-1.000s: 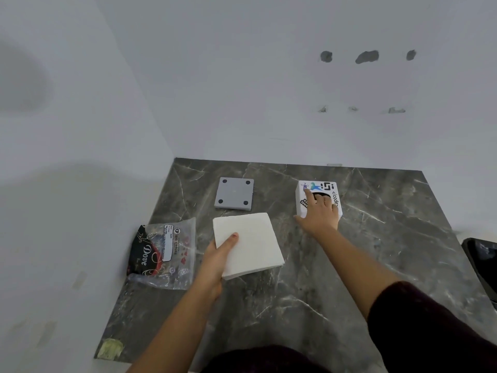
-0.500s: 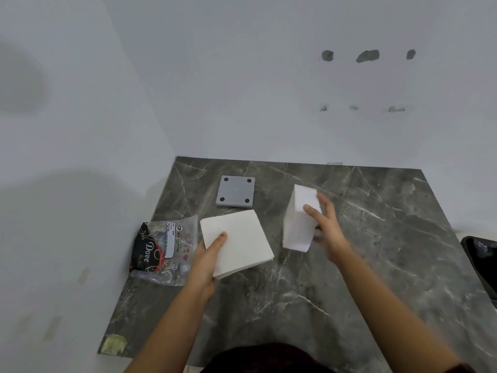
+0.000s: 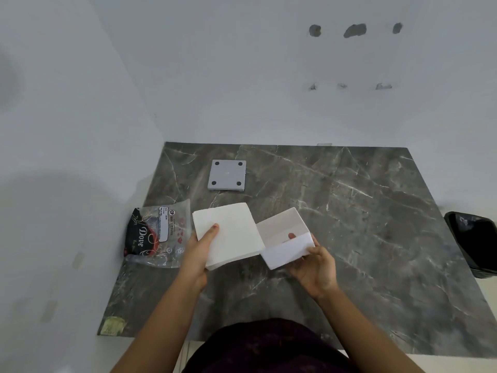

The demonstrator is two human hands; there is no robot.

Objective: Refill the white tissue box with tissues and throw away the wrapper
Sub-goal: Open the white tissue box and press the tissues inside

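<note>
My left hand (image 3: 197, 254) grips a thick white stack of tissues (image 3: 231, 234) by its near left corner, held just above the table. My right hand (image 3: 316, 267) holds the white tissue box (image 3: 282, 230) turned over, its open underside facing up and empty inside; my thumb reaches into it over the near wall. The box's left edge touches the stack's right edge. The clear plastic wrapper (image 3: 158, 236) with black and red print lies flat at the table's left edge.
The dark marble table (image 3: 363, 211) stands in a white corner. A grey square base plate (image 3: 227, 175) with four black feet lies at the back left. A black bin (image 3: 474, 243) sits past the table's right edge.
My right hand lifted the box from the back of the table, turned it upside down and brought it next to the tissue stack. My left hand drew the stack slightly nearer.
</note>
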